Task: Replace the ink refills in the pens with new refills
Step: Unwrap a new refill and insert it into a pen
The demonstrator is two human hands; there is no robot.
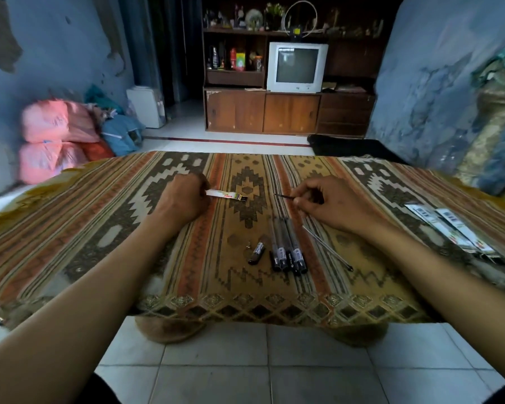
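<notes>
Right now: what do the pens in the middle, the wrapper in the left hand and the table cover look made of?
Pens: likely clear, glossy plastic barrels with dark caps and white printed labels; you see through the shafts.
Wrapper, held by the left hand: thin white printed strip, paper or plastic film, can't tell which.
Table cover: woven fabric, matte, with a patterned weave that drapes over the edge.

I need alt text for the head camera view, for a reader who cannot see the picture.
Two bare hands work over a patterned cloth: the left hand holds a white refill wrapper, the right hand pinches a thin ink refill. Nearer the viewer lie a row of pens, a pen part and loose refills; more wrappers lie at right.
</notes>
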